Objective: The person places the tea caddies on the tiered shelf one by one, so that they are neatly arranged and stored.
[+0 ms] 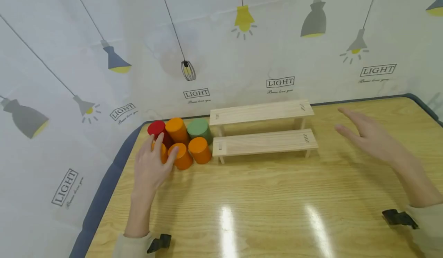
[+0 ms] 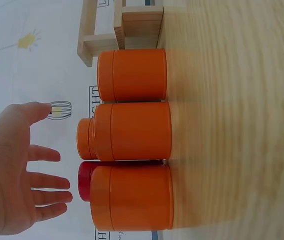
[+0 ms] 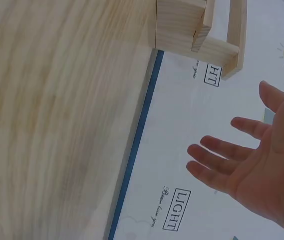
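Note:
My left hand [image 1: 151,165] is held with fingers apart over the left end of a group of lidded canisters. Closest to it is the front-left orange canister [image 2: 137,197], partly hidden by the fingers in the head view; the left wrist view has a gap between fingertips and lid. Two more orange canisters, a middle one [image 1: 182,158] and a right one [image 1: 200,150], complete the front row. Behind stand a red canister [image 1: 157,127], a taller orange canister [image 1: 177,130] and a green canister [image 1: 200,129]. My right hand [image 1: 373,137] hovers over the table's right side, fingers extended, holding nothing.
Two wooden step risers, a front one [image 1: 264,142] and a higher back one [image 1: 261,112], stand right of the canisters. The wood-grain table [image 1: 263,188] has a dark blue edge [image 1: 104,185] and meets a lamp-printed wall covering [image 1: 221,50].

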`<action>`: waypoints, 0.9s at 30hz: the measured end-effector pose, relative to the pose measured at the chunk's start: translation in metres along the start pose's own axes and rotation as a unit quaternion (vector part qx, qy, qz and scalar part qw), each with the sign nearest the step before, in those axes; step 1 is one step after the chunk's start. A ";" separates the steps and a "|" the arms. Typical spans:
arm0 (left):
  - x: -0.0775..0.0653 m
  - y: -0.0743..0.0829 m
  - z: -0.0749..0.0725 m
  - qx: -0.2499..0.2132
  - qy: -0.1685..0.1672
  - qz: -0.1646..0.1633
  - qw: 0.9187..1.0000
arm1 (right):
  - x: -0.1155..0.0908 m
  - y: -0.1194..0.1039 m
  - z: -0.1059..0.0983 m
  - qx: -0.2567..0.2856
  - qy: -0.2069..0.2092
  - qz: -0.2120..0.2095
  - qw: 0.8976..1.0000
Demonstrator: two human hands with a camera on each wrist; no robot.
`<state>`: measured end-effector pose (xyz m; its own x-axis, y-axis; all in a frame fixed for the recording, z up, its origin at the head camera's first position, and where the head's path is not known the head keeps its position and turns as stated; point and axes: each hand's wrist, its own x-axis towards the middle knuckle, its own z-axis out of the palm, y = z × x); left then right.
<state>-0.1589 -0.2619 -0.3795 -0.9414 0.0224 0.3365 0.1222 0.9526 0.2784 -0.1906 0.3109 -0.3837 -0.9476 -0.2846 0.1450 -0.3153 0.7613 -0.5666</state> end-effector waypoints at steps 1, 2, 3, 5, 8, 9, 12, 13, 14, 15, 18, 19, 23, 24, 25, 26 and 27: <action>-0.001 -0.002 0.001 -0.006 0.007 -0.001 1.000 | 0.001 -0.002 0.002 0.002 -0.002 -0.002 1.000; -0.001 -0.004 0.002 -0.011 0.012 -0.001 1.000 | 0.002 -0.003 0.003 0.005 -0.005 -0.002 1.000; -0.002 -0.006 0.003 -0.015 0.017 -0.002 1.000 | 0.003 -0.005 0.005 0.011 -0.008 -0.001 1.000; -0.004 -0.009 0.004 -0.021 0.019 -0.005 1.000 | 0.005 -0.008 0.009 0.022 -0.015 0.004 1.000; -0.006 -0.013 0.005 -0.025 0.020 -0.007 0.999 | 0.007 -0.010 0.014 0.047 -0.021 0.002 0.999; -0.006 -0.014 0.005 -0.026 0.020 -0.007 0.999 | 0.009 -0.011 0.016 0.055 -0.022 0.001 0.998; -0.007 -0.017 0.004 -0.026 0.016 -0.011 0.999 | 0.011 -0.014 0.020 0.071 -0.027 0.002 0.997; -0.008 -0.018 0.003 -0.026 0.013 -0.013 0.999 | 0.011 -0.015 0.021 0.076 -0.029 0.005 0.997; -0.008 -0.019 0.003 -0.026 0.009 -0.016 0.999 | 0.012 -0.016 0.022 0.080 -0.032 0.007 0.996; -0.008 -0.020 0.003 -0.028 0.005 -0.019 0.999 | 0.012 -0.017 0.023 0.084 -0.035 0.011 0.996; -0.009 -0.024 0.003 -0.032 -0.014 -0.033 0.999 | 0.013 -0.019 0.025 0.096 -0.049 0.017 0.994; -0.009 -0.025 0.003 -0.034 -0.021 -0.039 0.998 | 0.013 -0.020 0.026 0.097 -0.052 0.020 0.994; -0.009 -0.032 0.005 -0.040 -0.041 -0.055 0.997 | 0.014 -0.021 0.030 0.106 -0.068 0.020 0.992; -0.009 -0.034 0.006 -0.041 -0.043 -0.057 0.997 | 0.014 -0.021 0.031 0.106 -0.071 0.021 0.992; -0.009 -0.036 0.007 -0.044 -0.045 -0.058 0.996 | 0.015 -0.021 0.032 0.107 -0.073 0.021 0.991; -0.009 -0.038 0.008 -0.047 -0.045 -0.059 0.996 | 0.015 -0.021 0.033 0.111 -0.076 0.019 0.991; -0.009 -0.039 0.009 -0.049 -0.045 -0.059 0.996 | 0.015 -0.021 0.034 0.113 -0.078 0.019 0.990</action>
<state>-0.1582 -0.2970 -0.4016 -0.9748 -0.0562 0.2161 0.0358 0.9158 0.3999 -0.1967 0.2705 -0.3973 -0.9338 -0.3578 0.0030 -0.2430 0.6282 -0.7392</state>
